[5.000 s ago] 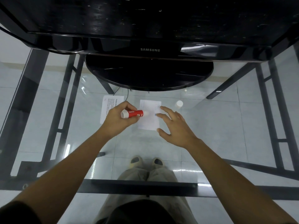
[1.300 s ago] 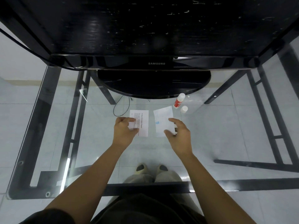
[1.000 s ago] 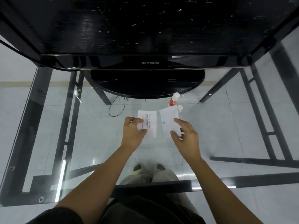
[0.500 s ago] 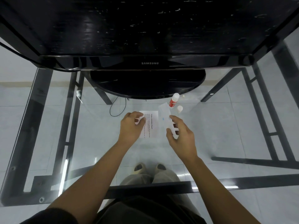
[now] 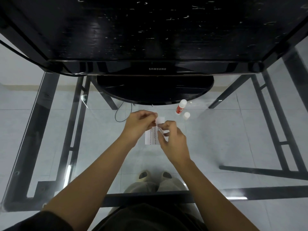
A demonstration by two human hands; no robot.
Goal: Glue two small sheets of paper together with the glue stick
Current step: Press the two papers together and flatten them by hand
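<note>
A printed white sheet (image 5: 150,138) lies on the glass table (image 5: 216,139) between my hands. A second small white sheet (image 5: 160,121) sits over its upper right part, pinched at its upper left by my left hand (image 5: 139,125) and at its lower edge by my right hand (image 5: 171,139). Both hands cover most of the two sheets. The red glue stick (image 5: 180,107) stands tilted at the back right, and its white cap (image 5: 186,115) lies just beside it.
A black Samsung monitor (image 5: 156,69) with a wide round base (image 5: 155,90) fills the far side of the table. A thin black cable (image 5: 123,114) loops under the glass. My feet and the table's black frame show through the glass.
My right hand has carried the plain sheet left onto the printed sheet. My left hand has lifted off the printed sheet and taken the plain sheet's upper corner. The glue stick has not moved.
</note>
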